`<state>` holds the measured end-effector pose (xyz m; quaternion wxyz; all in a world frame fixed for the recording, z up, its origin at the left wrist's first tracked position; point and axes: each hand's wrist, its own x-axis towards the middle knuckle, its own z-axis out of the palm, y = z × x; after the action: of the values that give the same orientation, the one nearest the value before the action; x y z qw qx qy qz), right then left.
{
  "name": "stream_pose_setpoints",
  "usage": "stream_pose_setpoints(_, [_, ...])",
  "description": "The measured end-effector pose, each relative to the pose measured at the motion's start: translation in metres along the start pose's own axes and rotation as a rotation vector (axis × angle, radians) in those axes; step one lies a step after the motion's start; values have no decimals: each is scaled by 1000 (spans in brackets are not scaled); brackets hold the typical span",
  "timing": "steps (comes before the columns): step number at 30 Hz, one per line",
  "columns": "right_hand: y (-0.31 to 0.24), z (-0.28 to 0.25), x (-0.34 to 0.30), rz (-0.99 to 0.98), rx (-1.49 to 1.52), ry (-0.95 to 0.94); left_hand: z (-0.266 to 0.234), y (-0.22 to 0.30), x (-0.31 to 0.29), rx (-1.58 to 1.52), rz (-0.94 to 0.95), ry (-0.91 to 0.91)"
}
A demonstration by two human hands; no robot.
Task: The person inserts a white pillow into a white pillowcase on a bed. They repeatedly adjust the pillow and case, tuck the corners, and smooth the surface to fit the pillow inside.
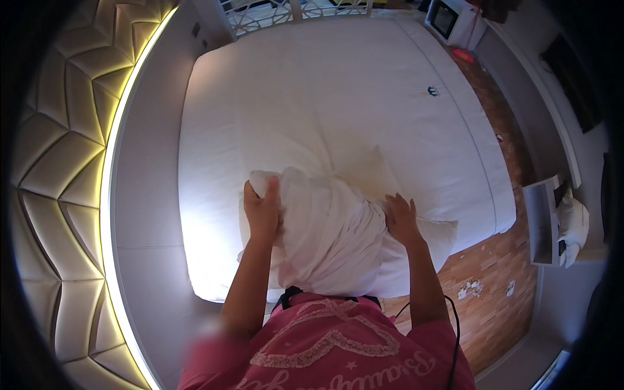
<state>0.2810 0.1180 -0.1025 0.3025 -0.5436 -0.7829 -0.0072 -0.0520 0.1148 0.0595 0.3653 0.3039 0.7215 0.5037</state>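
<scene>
A gathered white pillowcase (325, 227) lies bunched and wrinkled at the near side of the bed, right in front of me. Cream-white pillow corners (442, 233) stick out from beneath it on the right and toward the far side. My left hand (262, 211) grips the left edge of the pillowcase, thumb up and slightly blurred, with its fingertips partly hidden by the cloth. On the other side, my right hand (401, 218) rests against the folds with its fingers somewhat apart. The cloth bulges between both hands.
The bed (286, 84) has a white cover with a small dark mark (433, 91). A lit padded wall (58, 195) stands left. White scraps (470, 288) lie on the wooden floor (487, 266). At right, a shelf unit (543, 221) stands by the wall; a dark cable (456, 325) hangs beside me.
</scene>
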Motion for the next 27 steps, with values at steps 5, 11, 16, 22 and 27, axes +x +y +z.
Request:
stream_pose_setpoints(5, [-2,14,-15,284,108,-584,-3,-17,2,-17,-102,-155])
stream_pose_setpoints(11, [-22,-35,26,303,78,-346,-11,-12,-3,-223,75,24])
stream_pose_setpoints(16, [-70,-129,106,200,183,16,-42,44,-10,-472,202,98])
stream_pose_setpoints(22, [-93,-131,136,-123,135,211,-94,37,-4,-539,251,-32])
stream_pose_setpoints(27, [-74,-69,60,-114,9,-47,-119,-42,-30,-144,135,-144])
